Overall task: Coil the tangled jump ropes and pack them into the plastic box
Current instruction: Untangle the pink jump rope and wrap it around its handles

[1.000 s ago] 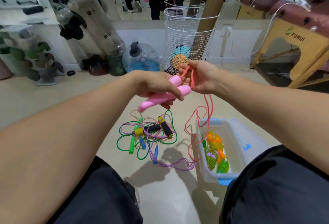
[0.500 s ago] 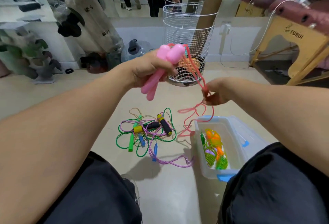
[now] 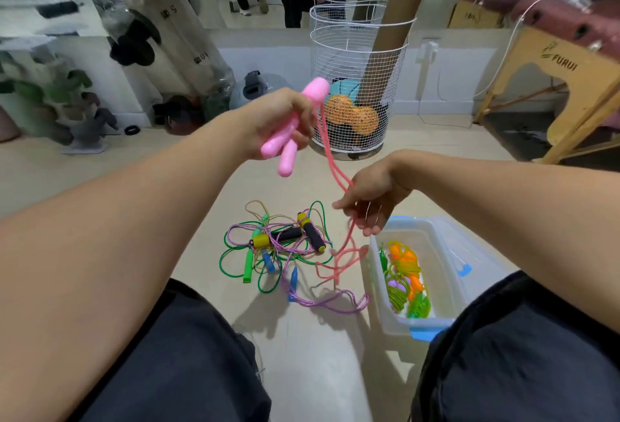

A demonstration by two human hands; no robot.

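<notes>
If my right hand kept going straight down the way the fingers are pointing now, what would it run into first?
Probably the near-left corner of the plastic box, or the pink rope dangling beside it. The right hand points its fingers down just above that rim, though depth is hard to judge from one view.

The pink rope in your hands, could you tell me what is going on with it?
The left hand grips both pink handles while the right hand holds the pink rope lower down; its end trails on the floor. A tangled pile lies beside the box, which already holds coiled ropes.
</notes>
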